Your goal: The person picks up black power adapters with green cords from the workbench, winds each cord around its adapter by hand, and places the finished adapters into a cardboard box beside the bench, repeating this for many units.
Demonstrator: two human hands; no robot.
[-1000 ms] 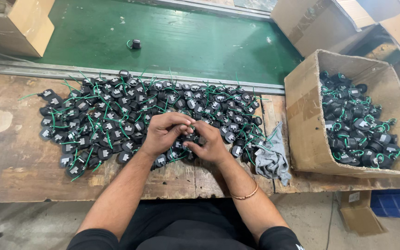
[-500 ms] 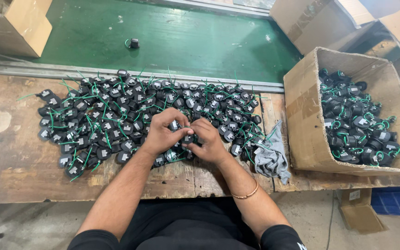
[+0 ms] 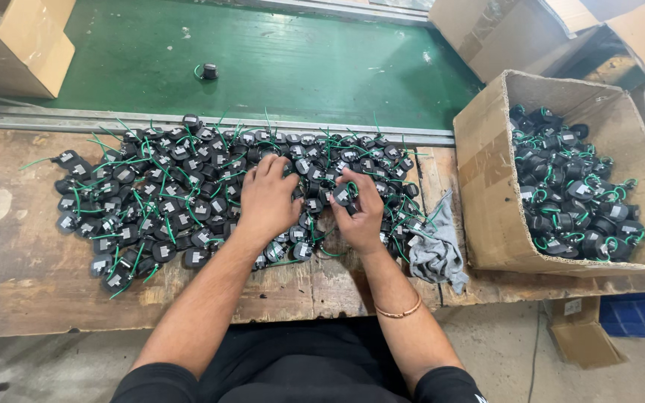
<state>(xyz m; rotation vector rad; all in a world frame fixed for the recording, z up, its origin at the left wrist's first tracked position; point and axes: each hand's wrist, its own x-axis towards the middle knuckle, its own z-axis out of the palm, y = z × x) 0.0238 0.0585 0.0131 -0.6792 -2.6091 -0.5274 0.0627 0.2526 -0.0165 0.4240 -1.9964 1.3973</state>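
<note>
A: Hand positions, please.

B: Left hand [image 3: 266, 200] lies palm down on the pile [image 3: 166, 201] of black parts with green wires, fingers loosely spread, gripping nothing that shows. Right hand [image 3: 360, 213] sits just beside it, fingers pinched on one part [image 3: 343, 195].

A: Location of that part?

B: Between the fingertips of the right hand, just above the pile, close to the left thumb.

A: Surroundings?

B: Rag [image 3: 436, 250] just right of the right hand on the tabletop [image 3: 9, 246]. Box [image 3: 487, 179] of like parts farther right. Green mat [image 3: 300, 67] beyond both hands.
</note>
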